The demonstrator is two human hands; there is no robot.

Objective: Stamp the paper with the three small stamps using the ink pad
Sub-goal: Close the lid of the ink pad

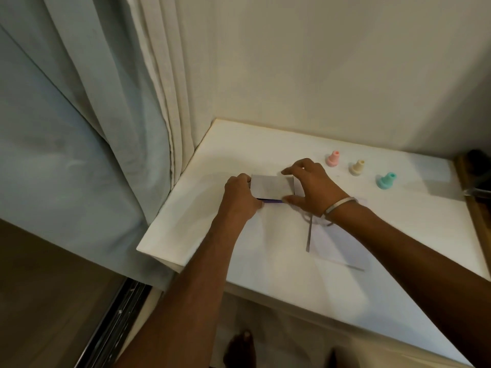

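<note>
A white worktop [265, 261] fits into the corner of a plain cream wall [332, 62]. To its left hang long curtains [111, 102], pale cream folds beside a bluish-grey panel, reaching down past the worktop's edge. Below lies a brown floor [39, 301] with a dark metal track [117, 325]. Soft light falls evenly on the wall

A home room: pale curtains [111, 107] hang beside a plain wall [332, 62] and small white table [186, 229].

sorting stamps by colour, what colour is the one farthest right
Teal stamp, seen best in the head view.
</note>
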